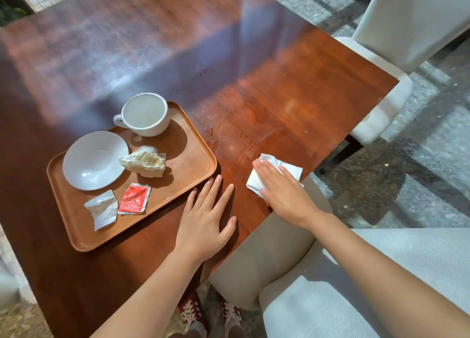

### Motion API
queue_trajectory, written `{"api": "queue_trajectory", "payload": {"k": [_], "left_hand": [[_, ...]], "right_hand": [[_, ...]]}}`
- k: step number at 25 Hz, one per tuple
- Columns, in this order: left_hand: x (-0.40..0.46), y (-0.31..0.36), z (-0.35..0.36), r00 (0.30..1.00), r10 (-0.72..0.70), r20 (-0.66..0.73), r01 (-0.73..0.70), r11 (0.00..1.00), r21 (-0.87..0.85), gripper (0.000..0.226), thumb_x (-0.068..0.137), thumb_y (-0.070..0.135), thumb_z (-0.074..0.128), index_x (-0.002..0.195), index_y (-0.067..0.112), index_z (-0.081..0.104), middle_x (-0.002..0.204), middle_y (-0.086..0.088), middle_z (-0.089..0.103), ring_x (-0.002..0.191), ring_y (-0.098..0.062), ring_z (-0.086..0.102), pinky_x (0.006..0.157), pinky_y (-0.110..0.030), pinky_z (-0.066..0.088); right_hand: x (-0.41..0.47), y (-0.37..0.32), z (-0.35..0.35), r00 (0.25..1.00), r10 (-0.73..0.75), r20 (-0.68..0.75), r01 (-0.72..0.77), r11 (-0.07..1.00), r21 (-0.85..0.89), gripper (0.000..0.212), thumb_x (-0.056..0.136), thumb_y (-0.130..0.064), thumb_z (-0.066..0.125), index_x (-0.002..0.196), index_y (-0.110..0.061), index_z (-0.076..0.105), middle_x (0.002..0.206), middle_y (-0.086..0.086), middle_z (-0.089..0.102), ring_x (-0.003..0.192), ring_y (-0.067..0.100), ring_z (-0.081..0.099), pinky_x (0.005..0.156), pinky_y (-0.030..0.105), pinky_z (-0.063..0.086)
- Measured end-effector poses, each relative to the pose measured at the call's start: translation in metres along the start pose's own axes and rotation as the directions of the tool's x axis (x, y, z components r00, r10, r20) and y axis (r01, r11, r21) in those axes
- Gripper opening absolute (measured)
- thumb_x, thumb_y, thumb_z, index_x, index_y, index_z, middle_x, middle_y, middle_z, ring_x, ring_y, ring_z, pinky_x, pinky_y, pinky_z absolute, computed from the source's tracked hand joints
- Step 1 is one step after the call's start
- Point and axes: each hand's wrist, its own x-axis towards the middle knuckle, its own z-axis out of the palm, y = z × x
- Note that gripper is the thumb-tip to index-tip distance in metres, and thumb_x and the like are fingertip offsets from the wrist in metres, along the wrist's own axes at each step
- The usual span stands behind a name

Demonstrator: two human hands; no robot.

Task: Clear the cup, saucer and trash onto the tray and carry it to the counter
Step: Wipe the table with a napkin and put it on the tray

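A wooden tray (193, 159) lies on the brown table. On it stand a white cup (145, 115) at the far end and a white saucer (95, 160) to the left. A crumpled napkin (143, 162), a red sachet (133, 199) and a torn white wrapper (103, 209) also lie on the tray. My left hand (206, 218) rests flat on the table, fingers spread, just right of the tray's near corner. My right hand (282, 190) presses flat on a folded white tissue (290, 171) near the table's right edge.
The table (254, 88) stretches far ahead, its edge running diagonally on the right. A cream chair (396, 32) stands at the far right, another cream seat (330, 299) sits just below my arms. Stone floor lies beyond.
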Motion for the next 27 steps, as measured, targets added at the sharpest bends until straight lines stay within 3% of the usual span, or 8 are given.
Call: {"api": "queue_trajectory", "payload": {"k": [2,3,5,7,8,13,17,27], "left_hand": [[0.001,0.000,-0.001,1.000,0.003,-0.007,-0.003,1.000,0.000,0.063,0.090,0.057,0.026,0.147,0.039,0.007,0.157,0.006,0.005,0.144,-0.012,-0.003,0.115,-0.038,-0.002],[0.001,0.000,-0.002,1.000,0.005,-0.010,-0.005,1.000,-0.002,0.063,0.090,0.057,0.025,0.147,0.039,0.007,0.157,0.006,0.004,0.144,-0.012,-0.004,0.115,-0.038,-0.002],[0.001,0.000,-0.002,1.000,0.003,-0.008,-0.003,1.000,-0.006,0.063,0.089,0.058,0.024,0.147,0.039,0.008,0.156,0.007,0.002,0.143,-0.012,-0.004,0.115,-0.038,-0.003],[0.000,0.000,-0.002,1.000,0.000,-0.007,0.000,1.000,-0.010,0.063,0.089,0.059,0.022,0.147,0.039,0.008,0.156,0.008,0.000,0.143,-0.012,-0.005,0.115,-0.038,-0.003],[0.000,0.000,-0.002,1.000,0.000,-0.006,0.000,1.000,-0.011,0.063,0.089,0.059,0.022,0.147,0.039,0.008,0.156,0.008,0.000,0.143,-0.012,-0.005,0.115,-0.038,-0.004],[0.000,-0.001,-0.001,1.000,0.010,-0.013,-0.010,1.000,-0.003,0.063,0.089,0.058,0.022,0.147,0.037,0.011,0.156,0.006,0.002,0.143,-0.012,-0.005,0.115,-0.038,-0.003],[0.000,-0.002,0.001,1.000,0.023,-0.011,-0.023,1.000,0.010,0.061,0.091,0.057,0.019,0.147,0.036,0.008,0.156,0.006,0.001,0.143,-0.012,-0.006,0.114,-0.037,-0.005],[-0.013,-0.018,-0.002,0.994,0.108,0.021,-0.109,0.993,0.044,0.059,0.092,0.055,0.010,0.147,0.033,0.002,0.156,0.005,0.000,0.144,-0.013,-0.008,0.116,-0.037,-0.002]], "right_hand": [[0.001,0.001,-0.006,0.995,0.056,-0.088,-0.033,0.969,0.245,0.057,0.095,-0.021,0.032,0.143,-0.034,0.003,0.150,-0.017,0.002,0.139,-0.002,0.002,0.117,0.027,0.005],[0.000,0.001,-0.007,0.991,0.053,-0.123,-0.023,0.972,0.233,0.059,0.094,-0.014,0.038,0.145,-0.030,0.013,0.152,-0.014,0.007,0.141,0.001,0.005,0.116,0.028,0.006],[-0.005,0.002,-0.002,0.978,-0.051,-0.204,0.029,0.994,-0.108,0.050,0.091,-0.008,0.049,0.138,-0.020,0.039,0.154,0.000,0.026,0.143,0.015,0.016,0.114,0.041,0.009],[-0.009,0.002,0.003,0.967,-0.129,-0.221,0.030,0.916,-0.400,0.041,0.089,-0.013,0.054,0.130,-0.017,0.050,0.147,0.007,0.043,0.139,0.025,0.030,0.111,0.051,0.014],[-0.009,0.003,0.003,0.973,-0.120,-0.199,0.023,0.903,-0.429,0.042,0.091,-0.016,0.052,0.132,-0.017,0.048,0.147,0.007,0.043,0.139,0.026,0.031,0.112,0.051,0.013],[-0.010,0.003,0.009,0.993,-0.057,-0.102,0.032,0.972,-0.232,0.048,0.099,-0.016,0.034,0.146,-0.015,0.022,0.156,0.006,0.020,0.145,0.019,0.009,0.116,0.032,0.003],[-0.022,-0.011,0.019,0.987,-0.137,-0.087,0.118,0.973,-0.196,0.048,0.097,-0.012,0.037,0.144,-0.010,0.026,0.154,0.009,0.026,0.141,0.018,0.006,0.116,0.033,0.006],[-0.051,-0.020,0.030,0.968,-0.246,-0.044,0.242,0.967,-0.080,0.043,0.096,-0.012,0.040,0.139,-0.011,0.039,0.148,0.007,0.038,0.140,0.022,0.025,0.115,0.039,0.021]]}}
